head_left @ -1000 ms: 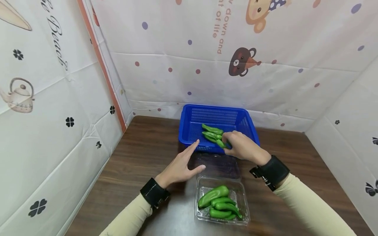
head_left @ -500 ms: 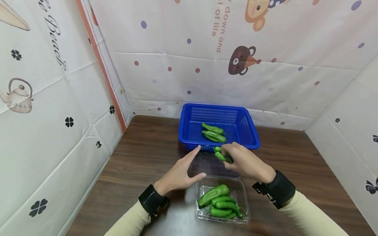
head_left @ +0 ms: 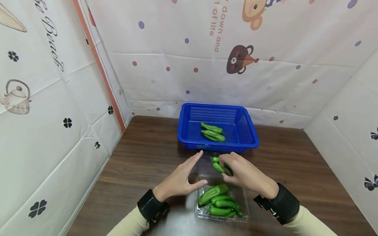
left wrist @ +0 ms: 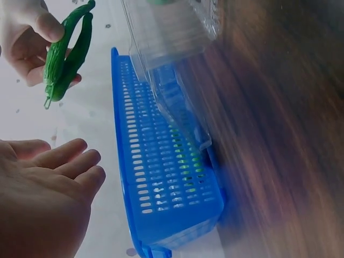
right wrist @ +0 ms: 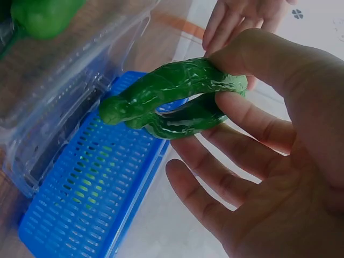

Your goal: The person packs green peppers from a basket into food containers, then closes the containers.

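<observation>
My right hand (head_left: 246, 172) pinches two green peppers (right wrist: 177, 88) between thumb and fingers, above the opened lid of a clear plastic box (head_left: 245, 209). Several more green peppers (head_left: 222, 204) lie inside that box, one of them larger than the others. To the left, my left hand (head_left: 178, 183) hovers over the lid's side with straight fingers and thumb spread, holding nothing. In the left wrist view, its palm and fingers (left wrist: 80, 166) show below the held peppers. Behind both hands is a blue perforated basket (head_left: 254, 144) with green peppers (head_left: 213, 135) on its floor.
The brown wooden table (head_left: 141, 150) carries the box and, behind it, the basket. A printed white sheet (head_left: 165, 78) hangs close behind the basket and along both sides. The box's clear lid (head_left: 205, 165) lies folded back toward the basket.
My right hand has lifted two peppers out of the blue basket and drawn them back over the clear lid, toward the box. The left hand has barely moved.
</observation>
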`<action>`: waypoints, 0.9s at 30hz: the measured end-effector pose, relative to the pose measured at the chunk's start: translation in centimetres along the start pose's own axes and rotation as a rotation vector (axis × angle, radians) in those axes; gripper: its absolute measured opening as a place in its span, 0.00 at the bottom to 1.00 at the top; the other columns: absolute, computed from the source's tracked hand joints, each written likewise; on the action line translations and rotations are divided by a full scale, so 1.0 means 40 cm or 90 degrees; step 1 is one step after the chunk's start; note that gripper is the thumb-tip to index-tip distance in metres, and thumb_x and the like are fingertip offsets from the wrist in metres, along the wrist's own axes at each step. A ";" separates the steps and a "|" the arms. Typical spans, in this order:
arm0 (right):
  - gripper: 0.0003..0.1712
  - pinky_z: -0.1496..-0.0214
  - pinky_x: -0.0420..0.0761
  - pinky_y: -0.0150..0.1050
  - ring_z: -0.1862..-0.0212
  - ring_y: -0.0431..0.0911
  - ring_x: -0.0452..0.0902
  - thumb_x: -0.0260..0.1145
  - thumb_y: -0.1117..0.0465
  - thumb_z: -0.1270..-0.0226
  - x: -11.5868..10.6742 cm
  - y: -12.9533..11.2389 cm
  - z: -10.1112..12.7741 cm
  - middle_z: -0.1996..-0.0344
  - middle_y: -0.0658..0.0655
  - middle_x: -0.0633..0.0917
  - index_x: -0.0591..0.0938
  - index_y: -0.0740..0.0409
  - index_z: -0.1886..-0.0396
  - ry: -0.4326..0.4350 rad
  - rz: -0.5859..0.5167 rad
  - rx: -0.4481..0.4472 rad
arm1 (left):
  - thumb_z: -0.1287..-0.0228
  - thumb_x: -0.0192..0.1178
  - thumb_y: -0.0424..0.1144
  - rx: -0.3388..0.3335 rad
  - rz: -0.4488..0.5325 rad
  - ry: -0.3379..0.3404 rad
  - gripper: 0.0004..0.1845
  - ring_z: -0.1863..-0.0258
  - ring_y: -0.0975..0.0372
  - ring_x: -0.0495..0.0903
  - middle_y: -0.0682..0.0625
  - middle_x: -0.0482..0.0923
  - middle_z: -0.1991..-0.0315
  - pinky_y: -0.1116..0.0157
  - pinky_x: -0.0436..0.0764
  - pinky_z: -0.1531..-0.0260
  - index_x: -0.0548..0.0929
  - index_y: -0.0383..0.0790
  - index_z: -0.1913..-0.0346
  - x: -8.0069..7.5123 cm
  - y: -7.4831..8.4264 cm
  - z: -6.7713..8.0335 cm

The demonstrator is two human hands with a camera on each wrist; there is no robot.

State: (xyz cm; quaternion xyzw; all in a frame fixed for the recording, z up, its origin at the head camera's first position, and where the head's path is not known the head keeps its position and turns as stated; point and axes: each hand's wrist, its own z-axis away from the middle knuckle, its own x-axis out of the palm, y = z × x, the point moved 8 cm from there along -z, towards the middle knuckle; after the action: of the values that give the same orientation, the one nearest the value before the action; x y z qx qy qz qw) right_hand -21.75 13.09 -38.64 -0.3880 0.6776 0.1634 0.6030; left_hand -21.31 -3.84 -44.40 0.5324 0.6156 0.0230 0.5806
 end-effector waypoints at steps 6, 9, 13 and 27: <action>0.17 0.63 0.73 0.36 0.61 0.40 0.70 0.78 0.62 0.41 0.008 -0.021 0.026 0.64 0.46 0.79 0.78 0.51 0.59 0.016 -0.005 -0.022 | 0.29 0.60 0.62 -0.003 0.009 -0.011 0.50 0.21 0.56 0.54 0.49 0.49 0.18 0.48 0.65 0.28 0.43 0.54 0.16 0.011 0.013 0.016; 0.17 0.59 0.79 0.37 0.57 0.41 0.74 0.78 0.61 0.41 0.013 -0.028 0.040 0.58 0.48 0.82 0.78 0.50 0.59 0.022 -0.010 -0.022 | 0.29 0.61 0.61 0.006 0.012 -0.007 0.51 0.21 0.56 0.54 0.48 0.49 0.18 0.48 0.65 0.27 0.43 0.53 0.16 0.014 0.022 0.023; 0.16 0.55 0.81 0.40 0.52 0.43 0.77 0.78 0.61 0.41 0.018 -0.037 0.058 0.49 0.53 0.84 0.79 0.49 0.60 0.026 -0.016 -0.017 | 0.31 0.63 0.59 0.019 0.013 -0.008 0.52 0.20 0.57 0.53 0.48 0.50 0.18 0.50 0.63 0.26 0.43 0.52 0.16 0.020 0.034 0.030; 0.16 0.55 0.83 0.39 0.53 0.42 0.77 0.79 0.62 0.43 0.043 -0.056 0.099 0.46 0.55 0.85 0.80 0.48 0.61 0.033 -0.039 -0.017 | 0.31 0.63 0.62 0.025 0.005 -0.034 0.52 0.21 0.50 0.55 0.47 0.52 0.18 0.45 0.65 0.28 0.45 0.50 0.16 0.052 0.061 0.062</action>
State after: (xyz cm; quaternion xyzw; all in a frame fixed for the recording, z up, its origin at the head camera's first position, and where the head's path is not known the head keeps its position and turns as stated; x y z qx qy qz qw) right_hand -17.35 13.79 -40.58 -0.4206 0.6785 0.1441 0.5848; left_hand -17.43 -2.84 -45.08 0.5463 0.5981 -0.0015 0.5863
